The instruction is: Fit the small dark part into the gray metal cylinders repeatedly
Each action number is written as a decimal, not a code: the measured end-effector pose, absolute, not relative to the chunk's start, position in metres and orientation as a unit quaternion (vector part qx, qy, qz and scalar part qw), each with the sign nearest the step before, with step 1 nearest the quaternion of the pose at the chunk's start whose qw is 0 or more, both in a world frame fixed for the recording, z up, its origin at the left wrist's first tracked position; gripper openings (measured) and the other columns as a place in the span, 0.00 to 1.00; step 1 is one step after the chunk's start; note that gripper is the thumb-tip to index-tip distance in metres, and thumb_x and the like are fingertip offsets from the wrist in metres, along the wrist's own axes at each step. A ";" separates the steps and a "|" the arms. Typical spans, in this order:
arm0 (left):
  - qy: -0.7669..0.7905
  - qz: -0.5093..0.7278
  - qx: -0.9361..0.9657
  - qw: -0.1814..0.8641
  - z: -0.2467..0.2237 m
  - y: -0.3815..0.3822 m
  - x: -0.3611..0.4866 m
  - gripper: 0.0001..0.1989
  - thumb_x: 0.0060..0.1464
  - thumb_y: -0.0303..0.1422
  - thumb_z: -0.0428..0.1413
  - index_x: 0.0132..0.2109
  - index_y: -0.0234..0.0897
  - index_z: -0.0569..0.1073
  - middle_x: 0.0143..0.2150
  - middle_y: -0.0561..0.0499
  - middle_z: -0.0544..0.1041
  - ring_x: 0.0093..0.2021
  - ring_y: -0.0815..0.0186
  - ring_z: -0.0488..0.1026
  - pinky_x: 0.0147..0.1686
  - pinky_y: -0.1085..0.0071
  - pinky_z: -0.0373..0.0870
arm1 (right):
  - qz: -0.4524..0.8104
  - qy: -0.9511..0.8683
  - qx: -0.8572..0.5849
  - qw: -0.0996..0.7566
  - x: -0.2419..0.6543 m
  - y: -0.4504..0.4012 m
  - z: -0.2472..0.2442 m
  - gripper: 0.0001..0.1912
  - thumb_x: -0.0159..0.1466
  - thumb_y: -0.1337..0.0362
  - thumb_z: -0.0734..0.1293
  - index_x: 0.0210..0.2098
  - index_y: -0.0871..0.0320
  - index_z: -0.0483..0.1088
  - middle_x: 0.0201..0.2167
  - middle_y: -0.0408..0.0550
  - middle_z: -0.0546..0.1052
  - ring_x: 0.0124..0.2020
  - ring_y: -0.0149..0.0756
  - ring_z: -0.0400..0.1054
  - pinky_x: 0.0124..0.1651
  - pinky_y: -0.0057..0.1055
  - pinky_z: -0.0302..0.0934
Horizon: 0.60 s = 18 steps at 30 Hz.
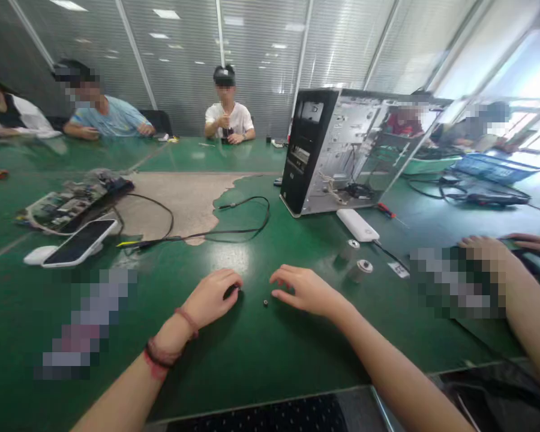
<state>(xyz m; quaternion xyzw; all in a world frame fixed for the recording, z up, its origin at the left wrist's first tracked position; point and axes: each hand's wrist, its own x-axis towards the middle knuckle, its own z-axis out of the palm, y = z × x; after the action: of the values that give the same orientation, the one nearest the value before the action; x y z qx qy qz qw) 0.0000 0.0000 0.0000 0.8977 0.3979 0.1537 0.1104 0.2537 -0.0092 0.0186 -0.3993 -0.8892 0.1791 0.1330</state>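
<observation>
My left hand (215,293) rests low over the green table, its thumb and fingers curled together. Something small and dark shows at its fingertips, too little to name. Facing it, my right hand (306,290) has its thumb and fingers apart, with nothing between them. A tiny dark ring-like part (265,303) lies on the table between my hands, nearest to the right thumb and not touched. Beyond my right forearm stand two small metal cylinders (360,271).
An opened computer case (310,153) stands ahead right, with a white power bank (357,225) and a screwdriver (387,210) before it. At left are a phone (81,243), a circuit board (72,207) and a black cable (234,231). Another person's hand (488,252) is at right.
</observation>
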 end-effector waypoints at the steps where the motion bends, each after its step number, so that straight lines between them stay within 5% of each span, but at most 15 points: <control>1: 0.397 0.155 0.898 0.111 0.000 0.000 0.000 0.07 0.55 0.25 0.48 0.38 0.37 0.69 0.37 0.50 0.73 0.40 0.63 0.68 0.43 0.66 0.65 | 0.185 -0.894 -0.387 0.127 0.250 -0.012 0.015 0.11 0.62 0.58 0.63 0.42 0.57 0.66 0.35 0.46 0.71 0.36 0.34 0.67 0.39 0.29 0.58; 10: 0.396 0.170 0.896 0.105 0.002 -0.001 0.000 0.07 0.55 0.25 0.47 0.37 0.38 0.69 0.36 0.50 0.72 0.39 0.64 0.68 0.42 0.67 0.65 | 0.180 -0.905 -0.357 0.146 0.237 -0.015 0.004 0.03 0.62 0.66 0.62 0.37 0.57 0.66 0.35 0.46 0.70 0.35 0.33 0.65 0.38 0.27 0.58; 18: 0.395 0.170 0.896 0.114 0.003 -0.002 -0.001 0.07 0.55 0.25 0.48 0.38 0.38 0.69 0.36 0.51 0.73 0.39 0.64 0.68 0.43 0.67 0.65 | 0.059 -0.728 -0.566 0.382 0.326 0.019 0.031 0.08 0.62 0.63 0.60 0.38 0.57 0.68 0.33 0.47 0.73 0.33 0.35 0.67 0.38 0.31 0.60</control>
<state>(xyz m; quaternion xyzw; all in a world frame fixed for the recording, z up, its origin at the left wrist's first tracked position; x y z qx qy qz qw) -0.0014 -0.0015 0.0033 0.8956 0.3946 0.1704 0.1143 0.3256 0.0190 0.0306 -0.5662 -0.7278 0.0591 0.3824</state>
